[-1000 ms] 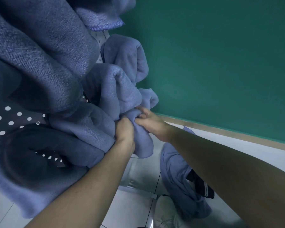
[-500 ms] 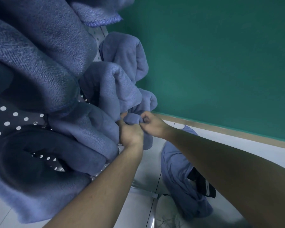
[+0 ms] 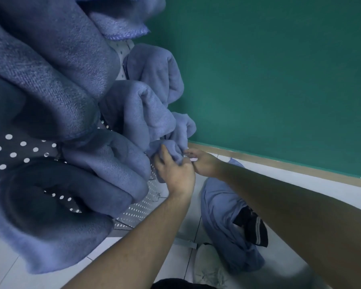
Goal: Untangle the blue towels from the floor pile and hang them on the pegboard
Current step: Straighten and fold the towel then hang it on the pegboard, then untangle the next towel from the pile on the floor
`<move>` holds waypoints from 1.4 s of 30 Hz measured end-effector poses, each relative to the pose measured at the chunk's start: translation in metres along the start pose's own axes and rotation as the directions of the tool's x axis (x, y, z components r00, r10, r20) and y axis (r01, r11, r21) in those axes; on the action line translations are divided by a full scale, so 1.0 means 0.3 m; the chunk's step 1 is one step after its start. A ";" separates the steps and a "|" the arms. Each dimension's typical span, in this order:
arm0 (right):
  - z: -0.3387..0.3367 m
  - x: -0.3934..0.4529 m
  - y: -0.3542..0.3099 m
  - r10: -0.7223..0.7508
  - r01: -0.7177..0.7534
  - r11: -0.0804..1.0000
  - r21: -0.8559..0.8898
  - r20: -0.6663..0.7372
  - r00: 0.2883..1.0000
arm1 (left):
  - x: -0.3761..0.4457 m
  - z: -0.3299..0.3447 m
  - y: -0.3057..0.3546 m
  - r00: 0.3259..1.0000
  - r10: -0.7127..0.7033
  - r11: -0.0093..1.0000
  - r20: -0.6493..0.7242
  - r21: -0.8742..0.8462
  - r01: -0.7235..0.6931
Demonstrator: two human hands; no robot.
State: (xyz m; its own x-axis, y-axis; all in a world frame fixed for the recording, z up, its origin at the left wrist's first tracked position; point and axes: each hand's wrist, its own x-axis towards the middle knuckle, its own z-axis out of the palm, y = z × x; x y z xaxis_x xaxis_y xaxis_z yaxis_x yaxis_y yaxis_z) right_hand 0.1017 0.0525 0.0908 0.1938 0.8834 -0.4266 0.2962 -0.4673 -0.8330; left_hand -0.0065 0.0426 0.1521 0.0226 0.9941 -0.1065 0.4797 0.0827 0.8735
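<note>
Both hands, left [image 3: 176, 174] & right [image 3: 202, 163], pinching soft blue terry towel [image 3: 171, 151] at frame ctr; seat fold fully over pegboard [image 3: 133, 211] hook before releasing.

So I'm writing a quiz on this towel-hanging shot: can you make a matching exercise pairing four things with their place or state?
Things:
1. left hand
2. right hand
3. crumpled towel
4. pegboard

Places or states:
A. lying on the floor tiles
B. white, perforated, behind the hung towels
C. gripping the towel end from below
D. pinching the towel end beside the wall

Pairs: 1-C, 2-D, 3-A, 4-B
</note>
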 end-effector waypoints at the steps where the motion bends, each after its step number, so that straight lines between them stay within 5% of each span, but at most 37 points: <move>1: -0.031 -0.038 0.002 0.023 -0.023 1.000 -0.018 0.005 1.000 | -0.019 0.001 0.006 1.000 0.011 0.999 0.016 0.042 -0.012; 5: -0.165 -0.210 0.024 0.074 -0.073 0.997 0.004 -0.060 0.995 | -0.084 0.001 0.034 0.977 0.036 0.982 0.212 0.174 -0.074; 13: -0.329 -0.503 0.194 0.214 -0.202 0.960 0.192 -0.043 0.976 | -0.197 0.085 -0.029 0.816 -0.071 0.938 0.574 0.317 -0.141; 19: -0.336 -0.521 0.432 0.306 -0.306 0.952 0.019 -0.115 0.945 | -0.214 0.229 -0.128 0.696 -0.096 0.865 0.712 0.406 -0.295; 27: -0.222 -0.349 0.742 0.321 -0.323 0.945 -0.053 -0.049 0.946 | -0.090 0.459 -0.394 0.629 -0.197 0.785 0.752 0.505 -0.358; 34: -0.103 -0.225 0.973 0.175 -0.128 0.867 -0.481 0.054 0.983 | -0.059 0.678 -0.702 0.535 -0.189 0.692 0.823 0.498 -0.522; 38: -0.053 -0.201 1.078 0.215 -0.074 0.693 -0.717 0.107 0.971 | -0.088 0.766 -0.796 0.575 -0.040 0.557 0.817 0.496 -0.666; 42: -0.039 -0.196 1.149 0.172 -0.075 0.623 -0.779 0.043 0.984 | -0.092 0.804 -0.856 0.575 -0.063 0.458 0.816 0.535 -0.710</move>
State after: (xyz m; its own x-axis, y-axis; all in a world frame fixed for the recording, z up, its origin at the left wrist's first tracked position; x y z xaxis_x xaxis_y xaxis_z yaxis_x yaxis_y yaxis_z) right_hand 0.2035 -0.1611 -0.1672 0.2014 0.7908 -0.5781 0.8985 -0.3842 -0.2125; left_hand 0.0811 -0.0230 -0.1839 0.6983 0.5082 -0.5042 0.6733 -0.7054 0.2215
